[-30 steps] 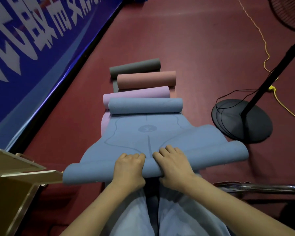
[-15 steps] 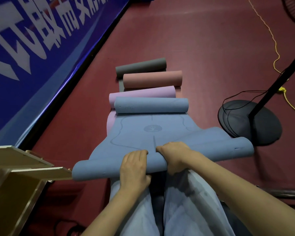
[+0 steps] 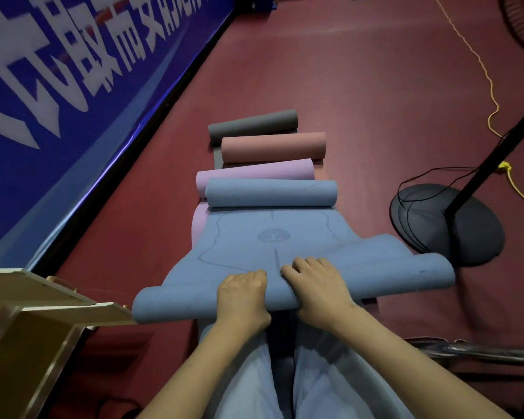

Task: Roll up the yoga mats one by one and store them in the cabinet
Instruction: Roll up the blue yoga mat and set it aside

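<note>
While both hands, left [image 3: 243, 294] and right [image 3: 317, 284], grip the half-rolled blue mat [image 3: 263, 237], three others wait, seemingly part-rolled; none stored.

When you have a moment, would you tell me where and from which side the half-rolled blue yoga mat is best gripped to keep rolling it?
Grip the near rolled end of the blue yoga mat, from the person's side, palms over the top. The left hand and right hand sit close together at its middle; since the roll is long and looks uneven, spreading them wider would probably keep it straighter.
</note>
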A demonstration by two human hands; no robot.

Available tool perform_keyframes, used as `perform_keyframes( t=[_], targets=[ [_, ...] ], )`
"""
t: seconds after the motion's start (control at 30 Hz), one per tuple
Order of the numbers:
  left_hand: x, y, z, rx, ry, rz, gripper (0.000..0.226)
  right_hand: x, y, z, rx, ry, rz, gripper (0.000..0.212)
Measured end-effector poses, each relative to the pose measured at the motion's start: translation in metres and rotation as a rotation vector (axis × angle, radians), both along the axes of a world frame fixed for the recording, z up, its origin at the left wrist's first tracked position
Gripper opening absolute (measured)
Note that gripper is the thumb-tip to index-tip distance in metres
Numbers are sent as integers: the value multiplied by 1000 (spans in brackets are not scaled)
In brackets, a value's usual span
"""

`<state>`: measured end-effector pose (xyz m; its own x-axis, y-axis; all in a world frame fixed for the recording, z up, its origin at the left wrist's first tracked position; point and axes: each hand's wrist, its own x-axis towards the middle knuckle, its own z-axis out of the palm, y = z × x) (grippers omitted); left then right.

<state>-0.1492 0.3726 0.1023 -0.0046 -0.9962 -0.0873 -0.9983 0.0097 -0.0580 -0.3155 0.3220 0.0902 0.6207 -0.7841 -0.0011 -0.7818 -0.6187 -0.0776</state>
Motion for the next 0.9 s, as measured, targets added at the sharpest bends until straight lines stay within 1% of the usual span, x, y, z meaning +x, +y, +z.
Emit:
perform_keyframes(
  t=[0.07,0.17,0.3,0.37,0.47,0.57,0.7,0.77,0.83,0.9],
  targets=[
    [-1,-5,8,44,-15,-4,31,-1,6,-8,-91,-57,-34,53],
    [1,-12,17,92,-2,-16,31,2,6,-8,-134,-53,-59,54],
    [3,-13,16,116,8,-12,30,8,-1,1,-66,14,-57,55],
    [4,-13,15,105,30,-5,31,9,-4,7,-24,22,-32,51],
    [5,-12,18,96,66,1,33,11,-4,20,68,47,-58,44],
    [4,-3,20,63,53,-10,32,11,4,26,67,45,-69,44],
    [-3,17,21,35,18,-21,29,4,25,22,31,-16,-69,42],
    [-7,28,24,42,14,-42,29,-1,37,14,-7,-45,-53,48],
    [-10,39,25,56,11,-61,29,-5,49,11,-24,-18,-29,59],
    [-12,48,24,77,5,-68,28,-9,56,8,-67,-19,-25,59]
  ],
)
